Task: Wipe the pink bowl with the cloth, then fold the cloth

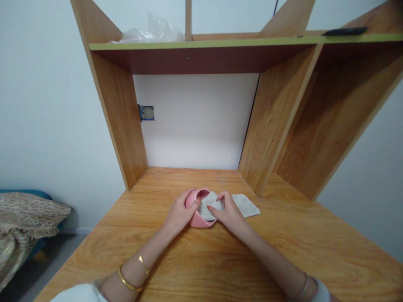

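A small pink bowl (198,220) rests on the wooden desk (283,251) in front of me. My left hand (179,213) grips the bowl's left rim, thumb on its edge. My right hand (229,212) presses a pale grey cloth (244,204) into the bowl's opening. Part of the cloth lies inside the bowl, and the rest trails flat on the desk to the right. Gold bangles ring my left wrist, and a thin bracelet circles my right.
A wooden shelf unit (267,126) rises behind the desk, with an upright divider just right of the cloth. A crumpled plastic bag (151,33) and a dark flat object (344,31) lie on the top shelf. A bed with a patterned blanket (25,218) stands at lower left.
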`<control>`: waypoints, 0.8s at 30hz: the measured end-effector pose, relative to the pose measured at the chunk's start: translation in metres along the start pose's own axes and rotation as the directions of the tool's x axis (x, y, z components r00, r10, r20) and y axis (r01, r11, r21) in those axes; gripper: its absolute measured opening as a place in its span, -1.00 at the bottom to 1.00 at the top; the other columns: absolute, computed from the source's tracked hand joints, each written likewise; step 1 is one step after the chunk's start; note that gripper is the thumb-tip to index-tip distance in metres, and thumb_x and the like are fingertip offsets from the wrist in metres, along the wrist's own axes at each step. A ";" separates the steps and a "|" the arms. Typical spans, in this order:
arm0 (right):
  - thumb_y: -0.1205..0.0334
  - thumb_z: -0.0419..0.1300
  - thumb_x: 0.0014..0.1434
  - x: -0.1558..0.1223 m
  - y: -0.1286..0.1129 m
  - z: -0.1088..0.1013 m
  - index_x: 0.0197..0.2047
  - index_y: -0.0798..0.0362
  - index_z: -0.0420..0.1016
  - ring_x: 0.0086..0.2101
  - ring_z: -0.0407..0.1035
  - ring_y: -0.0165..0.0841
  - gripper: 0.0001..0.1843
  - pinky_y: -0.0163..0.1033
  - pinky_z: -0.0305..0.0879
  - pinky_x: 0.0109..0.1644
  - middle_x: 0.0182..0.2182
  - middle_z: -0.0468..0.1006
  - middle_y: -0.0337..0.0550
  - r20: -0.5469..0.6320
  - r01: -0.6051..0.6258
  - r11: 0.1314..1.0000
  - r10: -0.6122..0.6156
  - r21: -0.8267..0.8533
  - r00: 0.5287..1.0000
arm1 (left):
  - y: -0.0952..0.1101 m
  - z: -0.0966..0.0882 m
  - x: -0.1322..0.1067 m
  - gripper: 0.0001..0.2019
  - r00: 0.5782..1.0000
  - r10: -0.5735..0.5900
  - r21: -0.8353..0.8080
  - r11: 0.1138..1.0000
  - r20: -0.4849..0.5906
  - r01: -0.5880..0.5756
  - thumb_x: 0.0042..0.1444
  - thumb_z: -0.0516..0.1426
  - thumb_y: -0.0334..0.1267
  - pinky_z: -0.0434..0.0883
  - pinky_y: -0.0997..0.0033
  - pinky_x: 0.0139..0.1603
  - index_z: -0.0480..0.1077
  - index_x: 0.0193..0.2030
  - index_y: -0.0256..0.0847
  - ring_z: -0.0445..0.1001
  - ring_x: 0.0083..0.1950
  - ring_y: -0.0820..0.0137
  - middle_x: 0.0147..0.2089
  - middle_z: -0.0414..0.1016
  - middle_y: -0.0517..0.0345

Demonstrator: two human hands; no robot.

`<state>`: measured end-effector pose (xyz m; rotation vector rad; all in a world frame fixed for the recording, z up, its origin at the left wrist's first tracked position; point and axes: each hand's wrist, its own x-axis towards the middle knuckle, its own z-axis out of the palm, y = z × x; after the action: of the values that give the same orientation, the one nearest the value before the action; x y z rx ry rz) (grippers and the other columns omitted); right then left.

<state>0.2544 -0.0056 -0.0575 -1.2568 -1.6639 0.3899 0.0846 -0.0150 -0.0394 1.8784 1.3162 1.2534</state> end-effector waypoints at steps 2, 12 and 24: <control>0.26 0.21 -0.24 -0.001 0.005 0.006 -0.29 0.01 0.08 -0.44 0.26 -0.37 -0.56 -0.26 0.23 -0.37 -0.49 0.24 -0.34 -0.009 -0.073 0.992 0.074 0.104 0.997 | 0.005 0.004 -0.003 -0.59 0.999 0.045 0.048 0.998 -0.029 -0.044 0.00 0.06 -0.22 0.21 0.33 0.03 0.28 0.03 -0.21 0.31 -0.01 0.31 -0.02 0.36 0.05; 0.39 0.13 -0.17 0.009 0.006 0.000 -0.01 0.12 0.11 -0.32 0.36 -0.31 -0.41 -0.21 0.28 -0.25 -0.36 0.41 -0.17 0.129 -0.167 0.985 0.172 -0.049 0.977 | 0.023 0.004 -0.009 -0.52 0.993 0.099 0.252 0.961 0.058 -0.110 -0.05 0.08 -0.18 0.29 0.34 -0.13 0.25 0.08 -0.08 0.33 -0.19 0.33 -0.25 0.28 0.13; 0.29 0.03 0.05 0.003 -0.016 -0.015 0.23 0.06 -0.18 -0.29 0.35 -0.23 -0.30 -0.20 0.29 -0.33 -0.20 0.27 -0.02 0.061 0.194 0.875 -0.186 -0.444 0.981 | 0.033 -0.002 -0.013 -0.47 0.985 0.113 0.319 0.936 0.128 -0.149 -0.10 0.10 -0.19 0.30 0.33 -0.14 0.22 0.10 -0.06 0.33 -0.21 0.32 -0.24 0.26 0.13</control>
<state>0.2584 -0.0143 -0.0374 -1.4007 -1.9414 -0.1182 0.0959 -0.0397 -0.0169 2.2646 1.4306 1.0243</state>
